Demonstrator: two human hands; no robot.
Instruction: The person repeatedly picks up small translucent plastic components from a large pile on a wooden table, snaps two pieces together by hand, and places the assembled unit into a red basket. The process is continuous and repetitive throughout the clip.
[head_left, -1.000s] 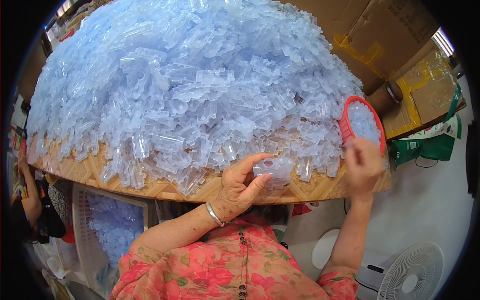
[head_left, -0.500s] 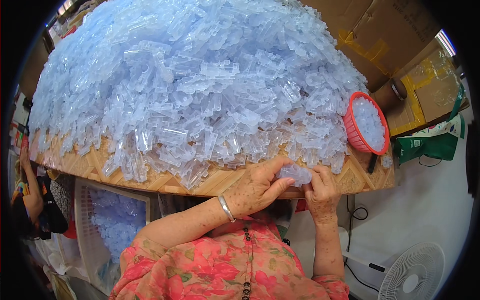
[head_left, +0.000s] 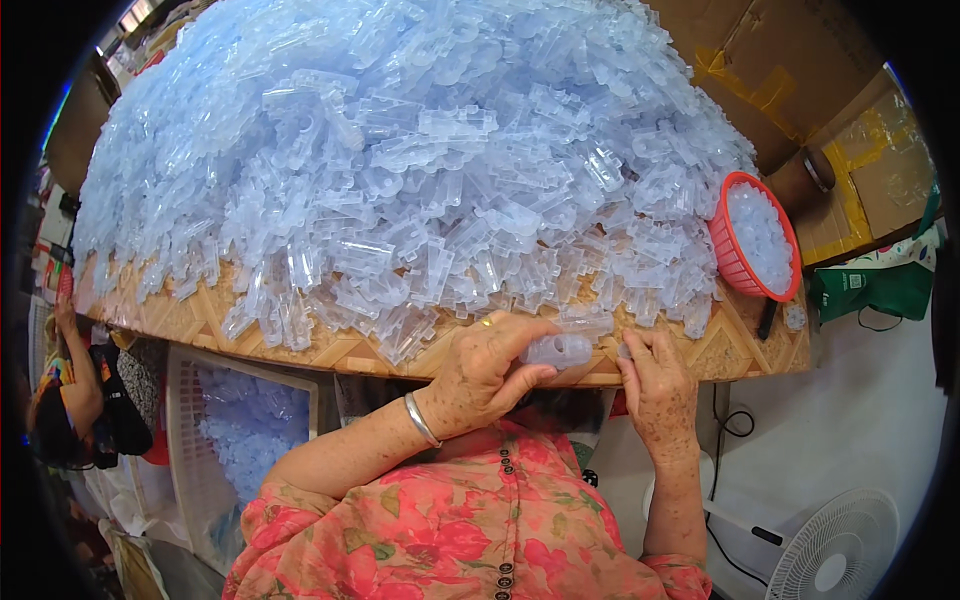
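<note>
The left hand (head_left: 488, 368) clamps a clear part (head_left: 563, 350). Just right of it, the right hand (head_left: 640, 353) has its fingertips together; on what, I cannot tell. Beyond both hands: a pile (head_left: 440, 170) and, rightward, a red basket (head_left: 732, 258).

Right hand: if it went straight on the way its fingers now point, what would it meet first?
The right hand points forward and slightly left, so it would probably first meet the loose clear plastic pieces at the near edge of the pile, though its height above the tabletop is unclear.
</note>
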